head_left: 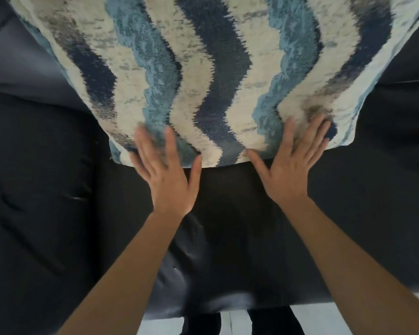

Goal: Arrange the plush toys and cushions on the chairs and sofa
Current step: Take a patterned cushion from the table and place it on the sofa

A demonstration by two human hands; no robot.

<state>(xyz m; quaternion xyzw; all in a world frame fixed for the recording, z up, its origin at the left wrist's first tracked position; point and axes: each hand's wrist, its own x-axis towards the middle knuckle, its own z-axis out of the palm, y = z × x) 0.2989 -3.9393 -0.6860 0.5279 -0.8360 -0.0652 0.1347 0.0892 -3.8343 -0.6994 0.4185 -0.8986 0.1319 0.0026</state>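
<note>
A large cushion (213,68) with wavy cream, light blue and navy stripes leans against the back of a dark sofa (46,189) and fills the upper half of the view. My left hand (167,170) lies flat with fingers spread on the cushion's lower edge, slightly blurred. My right hand (293,165) also rests flat and spread on the lower right part of the cushion. Neither hand grips the fabric. No plush toys are in view.
The sofa's dark seat (240,226) stretches below the cushion, with its front edge near the bottom. Pale floor (312,317) and my dark trouser legs (203,322) show beneath it. A sofa backrest seam runs at the upper left.
</note>
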